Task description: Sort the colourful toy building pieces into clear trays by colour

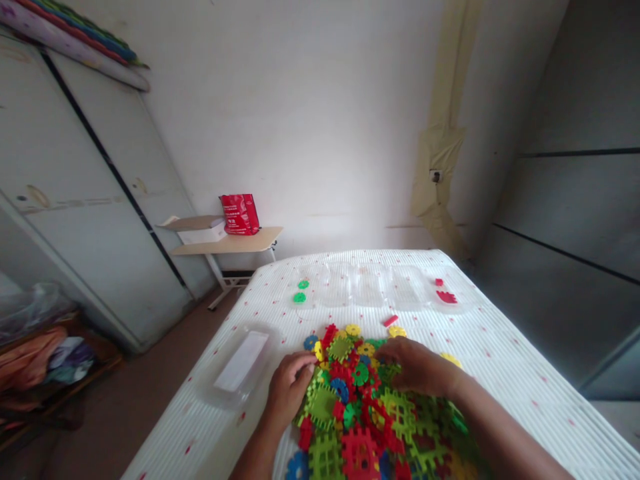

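Observation:
A heap of plastic building pieces (360, 393) in red, green, yellow and blue lies at the near part of the table. It mixes square gear-edged plates with round notched discs. My left hand (290, 387) rests at the heap's left edge, its fingers stretched toward a yellow disc (319, 351) and the thumb apart from them. On the upper right of the heap, my right hand (413, 365) reaches in with bent fingers, over dark green pieces. Its fingertips are partly hidden, so I cannot tell whether it grips a piece.
Behind the heap lies a clear compartment tray (370, 287), with green discs (300, 297) at its left end and red pieces (447, 297) at its right. A clear plastic lid or box (243, 363) sits left. A loose red strip (391, 321) lies between heap and tray.

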A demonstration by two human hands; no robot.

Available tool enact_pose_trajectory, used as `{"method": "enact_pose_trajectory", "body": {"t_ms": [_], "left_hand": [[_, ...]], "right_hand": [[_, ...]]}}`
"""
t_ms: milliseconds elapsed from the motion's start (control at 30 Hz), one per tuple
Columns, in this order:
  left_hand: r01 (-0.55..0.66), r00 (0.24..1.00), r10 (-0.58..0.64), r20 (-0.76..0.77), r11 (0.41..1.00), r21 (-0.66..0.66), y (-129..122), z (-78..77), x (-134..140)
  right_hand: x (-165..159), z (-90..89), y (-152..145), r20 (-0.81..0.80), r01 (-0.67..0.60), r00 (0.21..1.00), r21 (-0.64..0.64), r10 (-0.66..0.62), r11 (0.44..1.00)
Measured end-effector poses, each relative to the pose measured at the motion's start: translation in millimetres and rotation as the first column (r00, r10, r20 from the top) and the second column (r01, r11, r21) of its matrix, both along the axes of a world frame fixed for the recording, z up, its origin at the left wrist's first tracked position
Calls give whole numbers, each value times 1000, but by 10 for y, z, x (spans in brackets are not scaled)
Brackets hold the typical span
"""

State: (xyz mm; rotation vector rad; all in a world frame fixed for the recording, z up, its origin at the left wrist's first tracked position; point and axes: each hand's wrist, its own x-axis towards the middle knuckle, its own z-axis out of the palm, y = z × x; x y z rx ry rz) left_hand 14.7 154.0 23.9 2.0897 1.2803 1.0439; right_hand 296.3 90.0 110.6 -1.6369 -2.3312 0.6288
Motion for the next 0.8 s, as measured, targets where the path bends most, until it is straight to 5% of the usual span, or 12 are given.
{"method": "enact_pose_trajectory", "body": {"t_ms": [467,800], "left_hand": [[-5,1000,5,-2,1000,17,4,0,-1],[0,1000,0,-4,1000,12,17,4,-1]], "right_hand": [[78,-64,60,121,121,986,-29,-116,992],[262,119,13,67,183,981,-46,-180,982]]}}
